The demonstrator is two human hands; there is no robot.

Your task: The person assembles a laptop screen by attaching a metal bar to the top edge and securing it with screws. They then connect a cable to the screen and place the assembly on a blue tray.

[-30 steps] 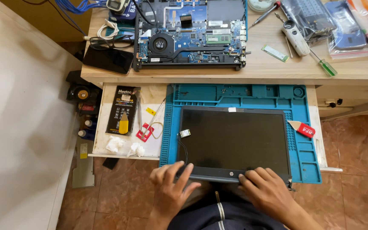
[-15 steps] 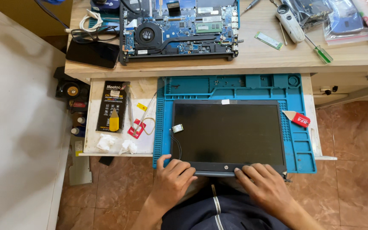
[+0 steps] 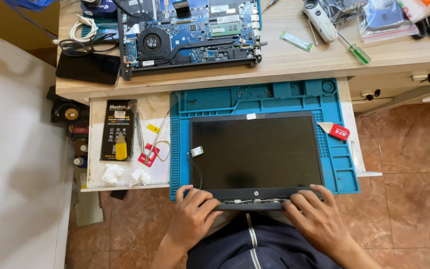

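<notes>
At the near edge of the head view, both hands meet the screen panel (image 3: pixel 257 152), a dark laptop display lying flat and face up on a blue work mat (image 3: pixel 269 94). The mat sits on a pull-out shelf (image 3: pixel 95 182) under the desk. The left hand (image 3: pixel 192 214) has its fingers bent over the panel's near left corner. The right hand (image 3: pixel 314 216) does the same at the near right, fingertips on the hinge strip. Thumbs and palms are hidden beneath, so I cannot tell whether either hand truly clamps the edge or only rests on it.

The work in hand looks to be at that hinge edge, where thin wires show between the hands (a judgement, not something seen outright). A small card on a black cable (image 3: pixel 197 151) lies loose on the panel's left side. Any lift or slide of the panel calls for an even hold with both hands and care that this cable does not snag.

Left of the mat lie a black packet (image 3: pixel 118 130), tweezers (image 3: pixel 153 139) and scraps of white tissue (image 3: pixel 123 174). A red and white pry tool (image 3: pixel 335 131) sits on the mat's right. Farther up on the desk are the opened laptop base (image 3: pixel 190 35), a phone (image 3: pixel 88 68) and a green-handled screwdriver (image 3: pixel 357 50).
</notes>
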